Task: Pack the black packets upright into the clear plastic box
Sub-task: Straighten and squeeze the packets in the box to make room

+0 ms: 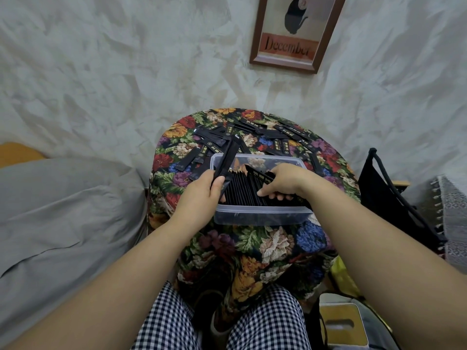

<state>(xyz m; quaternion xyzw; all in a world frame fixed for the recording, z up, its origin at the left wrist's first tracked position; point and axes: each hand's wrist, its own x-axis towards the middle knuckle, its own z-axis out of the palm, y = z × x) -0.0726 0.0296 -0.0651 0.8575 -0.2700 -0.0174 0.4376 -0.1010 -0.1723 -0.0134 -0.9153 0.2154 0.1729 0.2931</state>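
L hand (214, 184), centre frame, thumb & fingers clamped on a black stick packet (228, 157) at the left end of the clear plastic box (262, 215); R hand (284, 180) fingers curl over the packed row (242, 188); best keep row pushed right, slide packet in vertical, edge-on; loose packets (283, 144) lie upper centre on floral cloth (273, 246)

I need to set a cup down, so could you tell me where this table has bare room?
The floral cloth is bare on the near side of the clear box. Inside the box, the far end beyond the upright packets is free. Loose packets crowd the cloth behind and left of it.
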